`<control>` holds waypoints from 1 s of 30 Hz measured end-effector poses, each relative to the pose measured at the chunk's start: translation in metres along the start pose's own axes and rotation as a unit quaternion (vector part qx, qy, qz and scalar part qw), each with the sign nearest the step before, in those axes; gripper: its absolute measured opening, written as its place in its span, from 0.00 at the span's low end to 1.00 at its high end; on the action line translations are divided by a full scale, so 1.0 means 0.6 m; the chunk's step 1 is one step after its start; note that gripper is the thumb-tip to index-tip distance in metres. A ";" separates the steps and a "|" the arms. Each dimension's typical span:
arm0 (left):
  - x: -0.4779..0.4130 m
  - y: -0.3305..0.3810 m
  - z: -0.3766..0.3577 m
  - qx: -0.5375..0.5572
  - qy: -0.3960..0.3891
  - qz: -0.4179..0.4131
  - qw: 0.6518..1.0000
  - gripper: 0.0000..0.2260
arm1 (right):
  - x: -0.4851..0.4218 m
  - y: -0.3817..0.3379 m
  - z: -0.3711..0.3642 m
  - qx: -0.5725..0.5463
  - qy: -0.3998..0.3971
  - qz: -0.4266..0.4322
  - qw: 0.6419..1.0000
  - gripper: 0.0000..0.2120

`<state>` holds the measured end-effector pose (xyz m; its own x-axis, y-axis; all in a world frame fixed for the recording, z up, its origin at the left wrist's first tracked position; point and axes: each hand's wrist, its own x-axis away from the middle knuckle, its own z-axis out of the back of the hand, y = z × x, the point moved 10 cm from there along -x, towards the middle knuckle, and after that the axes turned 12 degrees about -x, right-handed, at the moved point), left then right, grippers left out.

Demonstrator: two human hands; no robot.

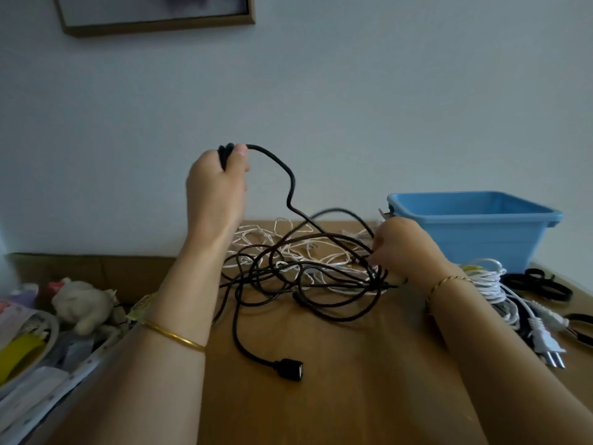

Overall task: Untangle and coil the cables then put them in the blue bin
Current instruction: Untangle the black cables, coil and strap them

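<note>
A wooden table (pixel 337 364) stood against a pale wall. Nearest lay the USB end of one black cable (pixel 239 322), its loops tangled with one thin white cable (pixel 256 239). The right hand (pixel 404 245) pinched black loops in the tangle; the raised left hand (pixel 215 191) gripped the cable's other end. One blue bin (pixel 481 239) stood farther right.

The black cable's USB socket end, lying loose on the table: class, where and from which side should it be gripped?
Pinch the boxy socket housing across its long sides, coming down from above: it lies flat on the table, clear of the tangle, its cable trailing up-left.
</note>
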<state>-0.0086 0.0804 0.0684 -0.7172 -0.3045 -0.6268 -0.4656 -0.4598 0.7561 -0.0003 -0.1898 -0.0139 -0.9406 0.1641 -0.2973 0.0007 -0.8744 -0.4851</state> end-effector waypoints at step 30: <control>0.091 0.023 -0.125 0.442 -0.412 0.221 0.765 0.14 | 0.027 -0.076 0.013 -0.461 0.002 0.075 0.884 0.16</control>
<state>-0.0152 -0.0054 0.0303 -0.8194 0.5305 -0.2170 0.0099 0.3916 0.9201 -0.0181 -0.1510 0.0100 -0.9053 0.0811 -0.4169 0.4033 -0.1439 -0.9037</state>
